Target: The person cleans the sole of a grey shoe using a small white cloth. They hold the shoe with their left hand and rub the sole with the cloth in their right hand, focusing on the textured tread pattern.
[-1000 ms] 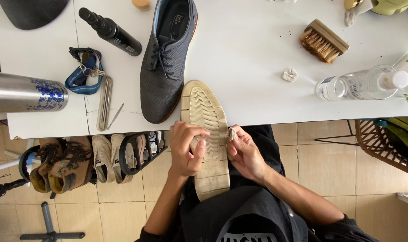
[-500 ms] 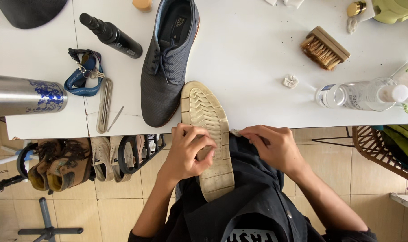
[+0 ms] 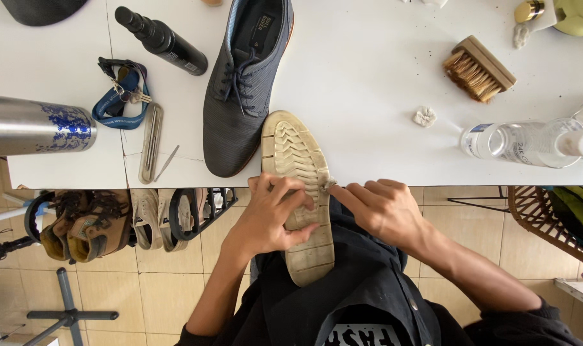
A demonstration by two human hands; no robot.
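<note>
A dark grey lace-up shoe lies on the white table. Beside it, the left hand clamps the upturned shoe (cream sole up, toe on the table edge). The right hand pinches a small pale wad against its side.

White tabletop seen from above. A dark grey lace-up shoe lies on it, upper facing up. To its left: a black spray bottle lying on its side, a blue lanyard with keys, a slim metal tool and a steel flask with blue print. To the right: a wooden bristle brush, a small crumpled white wad and a clear plastic bottle on its side. Below the table edge, a rack of worn shoes stands on beige floor tiles.
</note>
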